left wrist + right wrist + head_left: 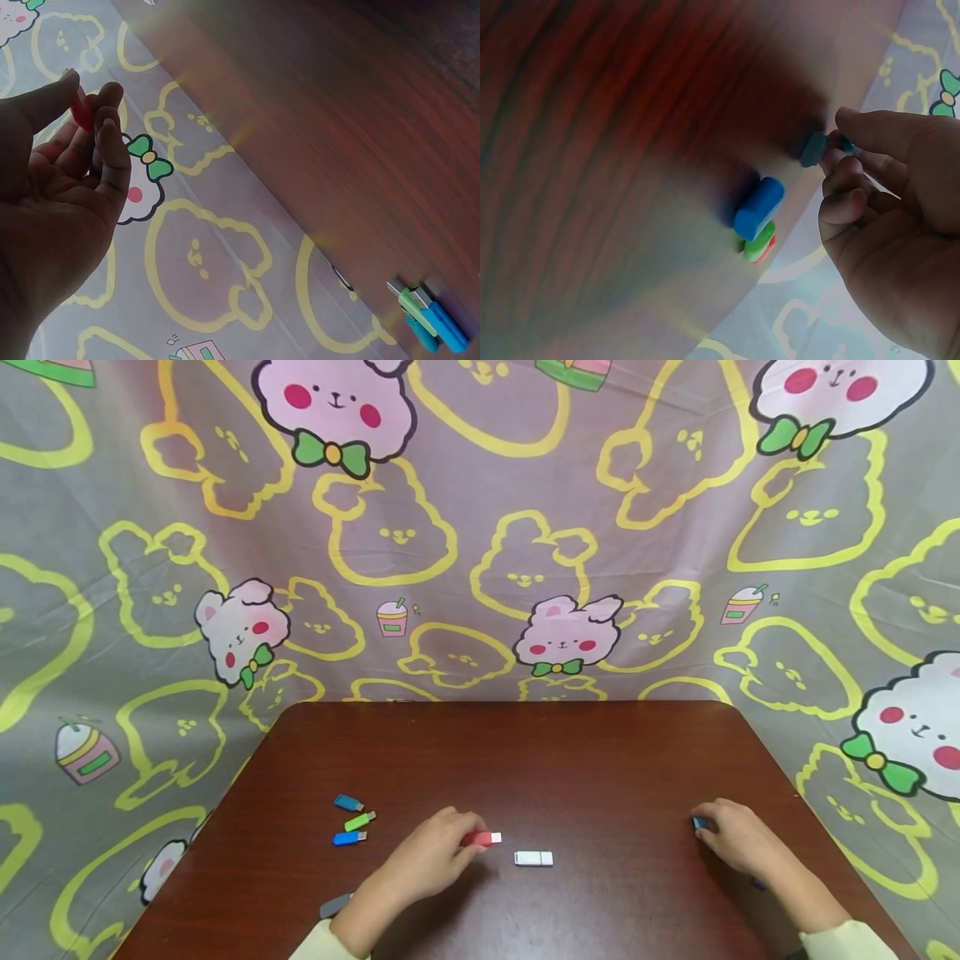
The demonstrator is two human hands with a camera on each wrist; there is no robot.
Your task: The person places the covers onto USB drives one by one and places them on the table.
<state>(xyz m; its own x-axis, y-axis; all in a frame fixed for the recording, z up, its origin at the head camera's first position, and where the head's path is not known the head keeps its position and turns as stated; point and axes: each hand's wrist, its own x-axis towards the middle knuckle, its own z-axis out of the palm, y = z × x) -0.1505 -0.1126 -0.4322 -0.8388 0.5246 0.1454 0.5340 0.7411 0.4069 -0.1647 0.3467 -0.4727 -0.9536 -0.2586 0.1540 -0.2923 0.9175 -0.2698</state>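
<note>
Head view: a grey USB stick [333, 907] lies at 8 o'clock of the left hand [427, 856], a white stick [533, 858] at 3. The left thumb and finger clamp a red stick [477, 839]; farther right, the right hand [738, 837] pinches a teal stick [700, 822]. Blue [347, 838] and green [357, 822] sticks lie near 10 o'clock. At 12, patterned cloth [465, 489] hangs behind the table [525, 760].

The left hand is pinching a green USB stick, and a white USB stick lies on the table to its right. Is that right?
Not quite: the left hand is pinching a red USB stick, as the head view shows. The white USB stick does lie on the table to its right.
</note>
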